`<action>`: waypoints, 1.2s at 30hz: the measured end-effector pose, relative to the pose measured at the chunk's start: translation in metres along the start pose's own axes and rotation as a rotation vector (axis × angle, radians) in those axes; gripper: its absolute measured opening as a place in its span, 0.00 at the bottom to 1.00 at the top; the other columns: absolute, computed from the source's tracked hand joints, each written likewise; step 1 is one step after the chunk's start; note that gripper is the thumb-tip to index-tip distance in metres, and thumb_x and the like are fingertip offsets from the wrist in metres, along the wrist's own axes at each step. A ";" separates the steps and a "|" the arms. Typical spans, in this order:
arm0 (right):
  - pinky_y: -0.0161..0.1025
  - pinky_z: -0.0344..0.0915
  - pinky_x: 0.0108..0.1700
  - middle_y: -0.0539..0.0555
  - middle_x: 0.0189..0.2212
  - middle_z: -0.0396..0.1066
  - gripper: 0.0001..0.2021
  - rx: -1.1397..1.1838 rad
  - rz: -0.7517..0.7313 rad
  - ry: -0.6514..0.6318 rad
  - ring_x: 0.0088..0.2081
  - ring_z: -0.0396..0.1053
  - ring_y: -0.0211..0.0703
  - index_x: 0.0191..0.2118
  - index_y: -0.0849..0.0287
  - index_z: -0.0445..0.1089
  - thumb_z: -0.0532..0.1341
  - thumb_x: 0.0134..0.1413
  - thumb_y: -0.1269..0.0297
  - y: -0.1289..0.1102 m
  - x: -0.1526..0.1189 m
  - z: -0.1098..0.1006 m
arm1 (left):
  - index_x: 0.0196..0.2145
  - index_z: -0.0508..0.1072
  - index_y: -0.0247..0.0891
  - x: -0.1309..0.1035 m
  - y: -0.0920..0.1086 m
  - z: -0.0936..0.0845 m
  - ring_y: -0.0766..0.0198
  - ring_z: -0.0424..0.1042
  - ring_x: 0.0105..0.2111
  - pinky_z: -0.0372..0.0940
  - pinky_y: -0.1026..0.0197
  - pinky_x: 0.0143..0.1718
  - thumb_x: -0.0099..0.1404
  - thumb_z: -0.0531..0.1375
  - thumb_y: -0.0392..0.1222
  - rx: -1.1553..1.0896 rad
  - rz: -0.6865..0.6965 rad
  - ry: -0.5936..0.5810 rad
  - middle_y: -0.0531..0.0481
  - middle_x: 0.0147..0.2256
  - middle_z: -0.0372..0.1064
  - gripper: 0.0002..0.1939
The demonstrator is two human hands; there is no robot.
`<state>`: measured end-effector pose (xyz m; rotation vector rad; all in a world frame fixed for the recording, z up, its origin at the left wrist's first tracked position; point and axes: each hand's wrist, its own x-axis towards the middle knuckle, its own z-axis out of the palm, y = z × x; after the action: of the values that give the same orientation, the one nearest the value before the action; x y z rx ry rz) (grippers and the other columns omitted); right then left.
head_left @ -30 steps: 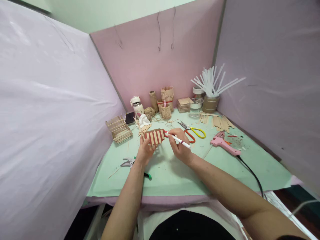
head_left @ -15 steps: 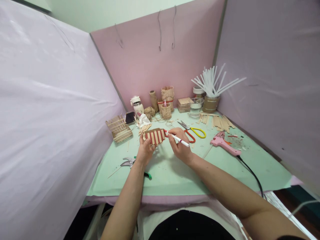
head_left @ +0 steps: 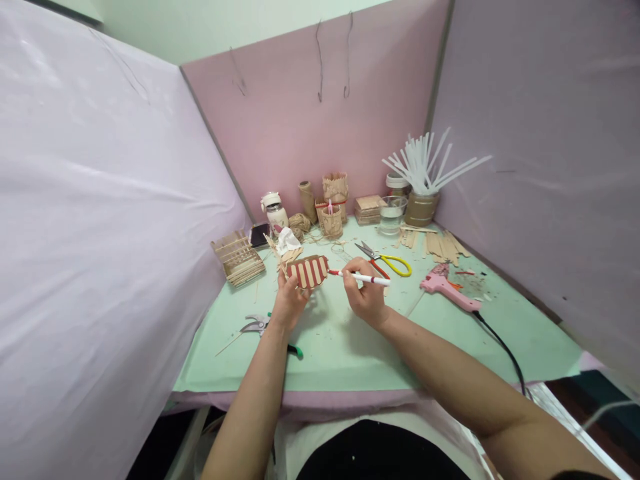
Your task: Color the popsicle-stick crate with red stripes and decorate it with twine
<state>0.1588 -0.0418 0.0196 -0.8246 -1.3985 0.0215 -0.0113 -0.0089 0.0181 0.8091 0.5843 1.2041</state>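
My left hand [head_left: 293, 297] is closed on a small craft piece made of wooden sticks [head_left: 308, 272], striped in red and bare wood, held tilted above the table. In my right hand [head_left: 366, 293] is a white marker [head_left: 367, 279] with a dark red band; its red tip points left at the right edge of the stick piece. Whether the tip touches the wood I cannot tell. Below my left forearm lie pruning shears [head_left: 257, 325] with green handles, partly hidden by the arm. Just beyond my right hand are scissors [head_left: 383, 257] with red and yellow handles.
A pink glue gun [head_left: 450, 288] with a black cord lies at right. Loose wooden sticks [head_left: 443, 245], a clear cup of water [head_left: 392, 217] and a jar of white glue sticks [head_left: 423, 208] stand behind. At left sit a stick rack [head_left: 237, 260], a phone [head_left: 260, 235] and a bottle [head_left: 275, 213].
My right hand has drawn the marker slightly right, and the marker now lies flatter. The stick piece has shifted a little left and turned slightly in my left hand.
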 end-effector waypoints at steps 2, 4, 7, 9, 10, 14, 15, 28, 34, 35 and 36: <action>0.41 0.63 0.35 0.51 0.30 0.66 0.04 0.041 -0.002 0.047 0.32 0.66 0.41 0.35 0.55 0.64 0.53 0.61 0.67 0.000 0.000 0.000 | 0.59 0.62 0.46 0.000 0.001 -0.001 0.52 0.63 0.60 0.57 0.51 0.60 0.55 0.67 0.50 0.005 0.051 -0.050 0.45 0.58 0.66 0.35; 0.42 0.65 0.36 0.52 0.33 0.67 0.06 0.085 0.036 0.085 0.34 0.67 0.41 0.41 0.54 0.65 0.53 0.63 0.65 0.001 0.001 0.001 | 0.58 0.64 0.43 -0.001 0.002 -0.001 0.49 0.61 0.61 0.56 0.49 0.62 0.55 0.67 0.53 -0.007 0.051 -0.092 0.43 0.59 0.65 0.35; 0.41 0.65 0.35 0.49 0.28 0.67 0.08 0.184 0.176 0.069 0.30 0.67 0.39 0.45 0.52 0.65 0.51 0.65 0.62 0.003 0.002 0.004 | 0.57 0.66 0.39 -0.002 0.003 -0.004 0.48 0.58 0.63 0.52 0.49 0.64 0.55 0.66 0.54 -0.056 0.026 -0.159 0.42 0.59 0.65 0.35; 0.40 0.66 0.35 0.47 0.25 0.66 0.08 0.238 0.282 0.039 0.28 0.66 0.38 0.44 0.52 0.64 0.50 0.66 0.59 0.003 0.004 0.005 | 0.57 0.67 0.37 -0.004 0.004 -0.005 0.48 0.56 0.64 0.50 0.49 0.66 0.56 0.66 0.55 -0.097 0.013 -0.222 0.42 0.58 0.66 0.35; 0.40 0.66 0.36 0.48 0.26 0.67 0.08 0.247 0.328 0.026 0.29 0.66 0.38 0.43 0.52 0.64 0.51 0.65 0.58 0.003 0.006 0.005 | 0.57 0.66 0.37 -0.005 0.005 -0.005 0.47 0.56 0.64 0.49 0.49 0.66 0.55 0.65 0.56 -0.114 0.004 -0.250 0.41 0.58 0.66 0.36; 0.42 0.69 0.40 0.52 0.36 0.71 0.10 0.306 0.503 -0.039 0.35 0.68 0.40 0.40 0.53 0.62 0.56 0.61 0.53 0.003 0.011 0.006 | 0.61 0.61 0.33 -0.009 0.010 -0.003 0.42 0.57 0.63 0.45 0.45 0.67 0.53 0.64 0.63 -0.152 -0.049 -0.321 0.36 0.61 0.62 0.45; 0.42 0.70 0.41 0.52 0.39 0.71 0.11 0.350 0.547 -0.059 0.37 0.69 0.40 0.40 0.53 0.62 0.57 0.60 0.52 0.004 0.011 0.006 | 0.62 0.60 0.32 -0.010 0.012 -0.003 0.41 0.57 0.63 0.45 0.45 0.67 0.54 0.63 0.64 -0.159 -0.059 -0.327 0.35 0.61 0.61 0.46; 0.48 0.70 0.50 0.53 0.52 0.70 0.19 0.782 0.825 -0.209 0.48 0.71 0.44 0.40 0.50 0.62 0.62 0.51 0.42 0.024 0.006 0.016 | 0.60 0.63 0.34 -0.002 0.013 -0.007 0.50 0.63 0.60 0.55 0.46 0.63 0.69 0.49 0.56 -0.212 -0.177 -0.183 0.39 0.57 0.67 0.30; 0.45 0.72 0.42 0.51 0.54 0.69 0.21 0.842 1.026 -0.137 0.45 0.71 0.44 0.36 0.51 0.61 0.65 0.46 0.41 0.022 0.015 0.011 | 0.59 0.65 0.39 0.008 0.006 -0.016 0.55 0.70 0.54 0.58 0.46 0.61 0.71 0.47 0.52 -0.240 -0.211 -0.087 0.43 0.51 0.73 0.24; 0.45 0.72 0.41 0.51 0.54 0.69 0.22 0.841 1.051 -0.131 0.45 0.71 0.43 0.37 0.51 0.60 0.65 0.46 0.41 0.022 0.016 0.011 | 0.58 0.65 0.39 0.009 0.005 -0.017 0.56 0.71 0.53 0.59 0.46 0.60 0.71 0.47 0.52 -0.243 -0.218 -0.072 0.43 0.49 0.74 0.24; 0.45 0.72 0.41 0.51 0.54 0.69 0.22 0.845 1.069 -0.123 0.45 0.71 0.44 0.37 0.50 0.60 0.65 0.45 0.42 0.022 0.016 0.011 | 0.57 0.66 0.39 0.009 0.004 -0.019 0.56 0.72 0.51 0.59 0.45 0.60 0.71 0.46 0.52 -0.243 -0.225 -0.061 0.43 0.48 0.75 0.24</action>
<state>0.1629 -0.0124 0.0214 -0.7419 -0.7711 1.3976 -0.0257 0.0051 0.0106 0.5568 0.4549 1.0170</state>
